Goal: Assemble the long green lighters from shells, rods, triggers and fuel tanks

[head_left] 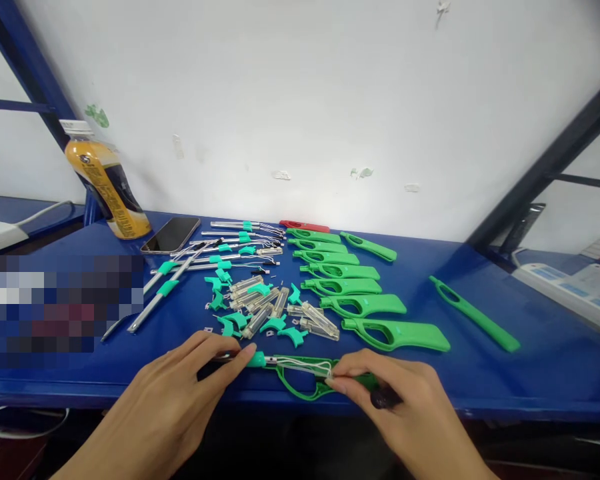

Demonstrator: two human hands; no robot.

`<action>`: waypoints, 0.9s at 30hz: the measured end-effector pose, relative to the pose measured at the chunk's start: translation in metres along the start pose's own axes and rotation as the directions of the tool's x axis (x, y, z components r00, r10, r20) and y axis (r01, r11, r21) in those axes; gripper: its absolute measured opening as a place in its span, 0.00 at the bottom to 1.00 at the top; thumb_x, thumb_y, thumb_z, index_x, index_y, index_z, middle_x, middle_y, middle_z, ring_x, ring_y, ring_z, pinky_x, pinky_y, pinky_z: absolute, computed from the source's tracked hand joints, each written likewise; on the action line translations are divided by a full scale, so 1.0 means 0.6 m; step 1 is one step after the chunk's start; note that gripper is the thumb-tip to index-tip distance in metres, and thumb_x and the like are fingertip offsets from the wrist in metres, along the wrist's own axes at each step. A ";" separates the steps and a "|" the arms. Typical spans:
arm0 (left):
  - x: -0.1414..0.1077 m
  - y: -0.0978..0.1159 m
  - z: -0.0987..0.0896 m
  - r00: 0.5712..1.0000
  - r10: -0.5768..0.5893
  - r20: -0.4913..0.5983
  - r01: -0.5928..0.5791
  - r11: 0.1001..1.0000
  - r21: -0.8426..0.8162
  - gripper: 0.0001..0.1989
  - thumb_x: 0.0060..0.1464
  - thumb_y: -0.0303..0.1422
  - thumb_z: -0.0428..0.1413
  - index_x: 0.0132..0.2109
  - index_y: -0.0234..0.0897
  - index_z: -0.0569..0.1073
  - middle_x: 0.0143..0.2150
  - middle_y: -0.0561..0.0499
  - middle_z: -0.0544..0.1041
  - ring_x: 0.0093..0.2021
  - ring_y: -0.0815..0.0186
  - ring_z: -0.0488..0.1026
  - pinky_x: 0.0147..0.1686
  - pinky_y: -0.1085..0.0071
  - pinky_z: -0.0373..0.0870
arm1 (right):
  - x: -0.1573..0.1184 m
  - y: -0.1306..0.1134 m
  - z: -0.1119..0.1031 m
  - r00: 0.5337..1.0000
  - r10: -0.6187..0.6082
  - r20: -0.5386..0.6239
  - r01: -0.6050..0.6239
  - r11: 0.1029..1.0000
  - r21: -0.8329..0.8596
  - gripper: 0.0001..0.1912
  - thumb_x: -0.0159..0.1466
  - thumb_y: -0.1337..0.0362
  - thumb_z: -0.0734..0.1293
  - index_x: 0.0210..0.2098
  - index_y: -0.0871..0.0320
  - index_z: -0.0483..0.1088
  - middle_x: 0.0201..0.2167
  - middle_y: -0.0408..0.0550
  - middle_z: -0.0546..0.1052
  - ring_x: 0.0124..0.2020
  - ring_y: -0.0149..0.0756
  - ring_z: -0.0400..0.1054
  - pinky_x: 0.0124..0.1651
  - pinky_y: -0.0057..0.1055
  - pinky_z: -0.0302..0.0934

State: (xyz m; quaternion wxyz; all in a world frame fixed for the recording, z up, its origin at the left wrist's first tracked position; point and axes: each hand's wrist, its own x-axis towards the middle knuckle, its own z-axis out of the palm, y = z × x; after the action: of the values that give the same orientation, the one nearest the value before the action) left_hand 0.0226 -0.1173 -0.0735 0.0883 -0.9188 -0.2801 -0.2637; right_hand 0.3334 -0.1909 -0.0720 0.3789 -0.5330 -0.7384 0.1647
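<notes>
At the table's front edge, my left hand point(180, 380) pinches a metal lighter tube point(271, 360) near its teal collar point(256, 360). The tube lies over the front end of a green lighter handle half point(300, 393). My right hand point(395, 393) has thumb and fingertips closed on the white wires point(315, 363) at the tube's back end, over the same handle half. A dark rounded handle point(386, 398) pokes out between the right hand's fingers; its other end is hidden. Just behind are clear fuel tanks point(260, 319) and teal triggers point(293, 335) in a loose pile.
Several green handle halves point(395, 333) line the right middle, with a red one point(305, 227) behind. Wired metal tubes point(155, 307) lie left of the pile. A phone point(173, 235) and a drink bottle point(107, 183) stand back left. Another green part point(475, 313) lies far right.
</notes>
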 end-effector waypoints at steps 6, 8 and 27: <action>-0.008 0.011 0.002 0.992 -0.117 -0.047 0.113 0.991 -0.078 0.17 0.73 0.32 0.54 0.64 0.48 0.76 0.55 0.51 0.83 0.51 0.62 0.83 0.52 0.69 0.79 | 0.002 0.006 0.002 1.000 -0.011 -0.004 0.011 1.000 0.019 0.06 0.74 0.57 0.72 0.41 0.49 0.80 0.33 0.38 0.85 0.31 0.33 0.81 0.36 0.23 0.73; -0.004 0.015 0.001 0.987 -0.129 -0.099 0.120 0.989 -0.092 0.15 0.73 0.34 0.55 0.62 0.47 0.77 0.55 0.51 0.83 0.51 0.63 0.83 0.52 0.70 0.77 | 0.002 0.006 0.001 1.000 -0.003 0.000 0.003 1.000 0.029 0.05 0.74 0.58 0.72 0.41 0.49 0.79 0.34 0.37 0.85 0.32 0.32 0.81 0.36 0.22 0.72; 0.031 0.034 0.021 0.969 -0.242 -0.045 0.202 0.885 -0.419 0.11 0.72 0.29 0.57 0.50 0.48 0.84 0.48 0.54 0.80 0.45 0.70 0.81 0.45 0.78 0.77 | 0.002 0.002 0.001 1.000 -0.013 -0.009 0.014 1.000 0.025 0.03 0.74 0.60 0.73 0.41 0.48 0.78 0.34 0.33 0.85 0.32 0.28 0.81 0.38 0.19 0.70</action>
State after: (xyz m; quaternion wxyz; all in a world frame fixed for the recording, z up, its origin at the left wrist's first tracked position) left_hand 0.0525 -0.1215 -0.0745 -0.1243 -0.8648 -0.3171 -0.3689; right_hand 0.3335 -0.1893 -0.0726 0.3899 -0.5239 -0.7382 0.1692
